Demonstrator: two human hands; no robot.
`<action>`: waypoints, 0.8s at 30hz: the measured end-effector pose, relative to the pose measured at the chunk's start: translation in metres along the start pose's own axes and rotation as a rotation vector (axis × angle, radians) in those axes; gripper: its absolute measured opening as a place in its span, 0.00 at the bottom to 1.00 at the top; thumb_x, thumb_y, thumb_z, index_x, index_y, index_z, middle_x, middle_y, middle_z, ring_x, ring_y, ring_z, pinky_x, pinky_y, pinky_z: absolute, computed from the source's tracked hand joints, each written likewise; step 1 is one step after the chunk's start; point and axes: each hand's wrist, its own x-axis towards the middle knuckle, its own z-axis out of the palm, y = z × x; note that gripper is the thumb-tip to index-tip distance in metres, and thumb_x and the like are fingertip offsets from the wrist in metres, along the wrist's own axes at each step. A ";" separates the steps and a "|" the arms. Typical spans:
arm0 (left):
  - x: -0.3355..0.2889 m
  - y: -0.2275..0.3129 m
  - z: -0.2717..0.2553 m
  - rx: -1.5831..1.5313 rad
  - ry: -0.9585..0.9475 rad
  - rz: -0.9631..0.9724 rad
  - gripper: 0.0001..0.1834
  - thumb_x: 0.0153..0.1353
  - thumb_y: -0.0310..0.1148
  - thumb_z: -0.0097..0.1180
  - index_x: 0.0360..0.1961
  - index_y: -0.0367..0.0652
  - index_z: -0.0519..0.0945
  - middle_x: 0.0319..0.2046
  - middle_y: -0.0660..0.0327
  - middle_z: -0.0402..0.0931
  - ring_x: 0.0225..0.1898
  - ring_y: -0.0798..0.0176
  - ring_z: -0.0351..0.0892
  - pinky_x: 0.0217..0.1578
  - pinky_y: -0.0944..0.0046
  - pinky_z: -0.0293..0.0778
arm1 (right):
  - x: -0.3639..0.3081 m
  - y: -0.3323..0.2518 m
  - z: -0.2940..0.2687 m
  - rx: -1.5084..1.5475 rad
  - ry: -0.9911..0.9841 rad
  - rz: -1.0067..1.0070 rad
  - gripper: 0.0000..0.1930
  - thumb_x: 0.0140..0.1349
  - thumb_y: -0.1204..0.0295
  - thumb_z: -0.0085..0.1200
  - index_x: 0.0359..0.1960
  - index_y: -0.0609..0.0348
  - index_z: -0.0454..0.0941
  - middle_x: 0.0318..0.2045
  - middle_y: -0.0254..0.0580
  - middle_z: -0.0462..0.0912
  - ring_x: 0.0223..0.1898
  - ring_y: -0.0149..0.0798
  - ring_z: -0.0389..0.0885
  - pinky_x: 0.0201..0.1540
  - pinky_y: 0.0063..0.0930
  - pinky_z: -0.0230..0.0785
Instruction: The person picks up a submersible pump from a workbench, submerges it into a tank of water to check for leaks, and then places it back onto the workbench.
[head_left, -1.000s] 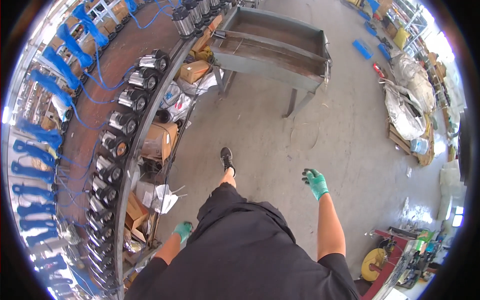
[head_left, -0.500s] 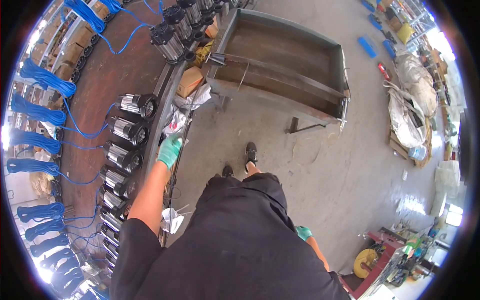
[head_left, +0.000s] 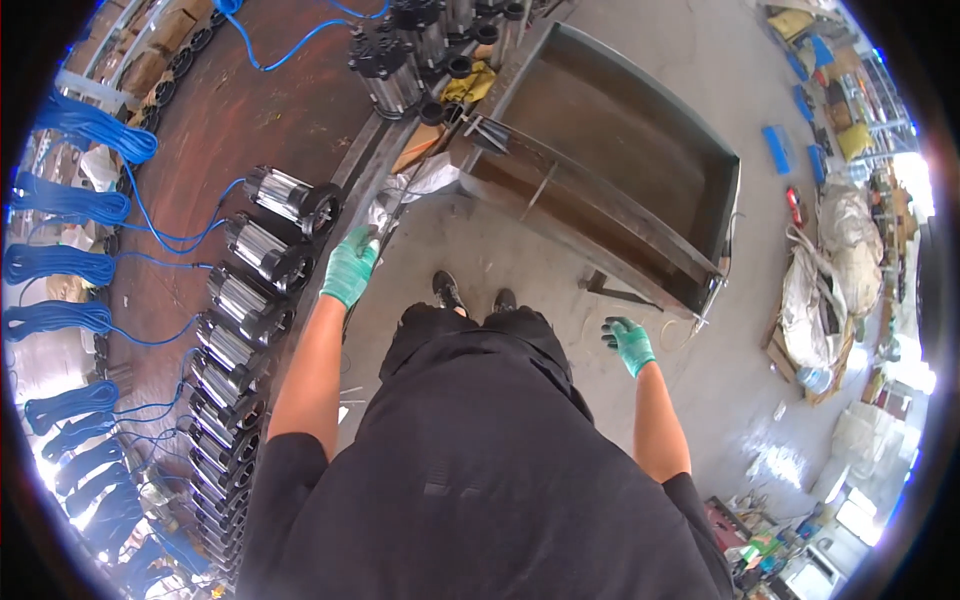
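Observation:
My left hand [head_left: 350, 268], in a green glove, is beside the near edge of the workbench [head_left: 180, 190]; its fingers look loosely extended, with no held thing visible. Just left of it, a row of silver-and-black cylindrical motor pumps [head_left: 265, 250] lies on the bench, with blue cables running to coiled bundles [head_left: 62, 265]. My right hand [head_left: 629, 345], gloved in green with darker fingertips, hangs over the floor with its fingers apart and nothing in it. It is nearest to the close corner of a grey metal trough [head_left: 730, 240] on legs.
Upright pumps [head_left: 385, 75] stand at the bench's far end, near a yellow cloth [head_left: 470, 83] and a cardboard box [head_left: 415, 148]. On the right are large pale sacks [head_left: 810, 300] and blue pieces [head_left: 776, 150] on the floor. A cluttered machine area [head_left: 750, 545] sits at lower right.
My body has moved forward toward the trough and the view has turned. My right hand has come up from beside my body. My left hand has advanced along the bench edge.

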 end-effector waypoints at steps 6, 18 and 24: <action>0.030 -0.020 -0.001 -0.126 0.043 0.087 0.18 0.68 0.28 0.57 0.57 0.35 0.77 0.47 0.55 0.84 0.47 0.65 0.83 0.49 0.65 0.76 | 0.013 -0.005 0.025 -0.231 -0.024 0.071 0.14 0.73 0.69 0.47 0.53 0.59 0.80 0.42 0.38 0.87 0.37 0.33 0.85 0.40 0.28 0.75; 0.030 -0.072 0.001 -0.270 0.163 0.164 0.19 0.67 0.28 0.58 0.58 0.36 0.76 0.48 0.50 0.84 0.48 0.57 0.85 0.49 0.62 0.79 | 0.011 -0.041 0.020 -0.406 -0.033 0.178 0.14 0.73 0.66 0.49 0.52 0.58 0.80 0.38 0.37 0.86 0.32 0.31 0.83 0.35 0.27 0.73; 0.033 -0.075 0.006 -0.303 0.197 0.157 0.18 0.66 0.28 0.57 0.57 0.38 0.77 0.47 0.50 0.84 0.47 0.55 0.86 0.48 0.59 0.79 | -0.007 -0.093 0.036 -0.399 -0.042 0.032 0.14 0.74 0.66 0.48 0.53 0.58 0.79 0.42 0.38 0.87 0.38 0.35 0.86 0.42 0.29 0.76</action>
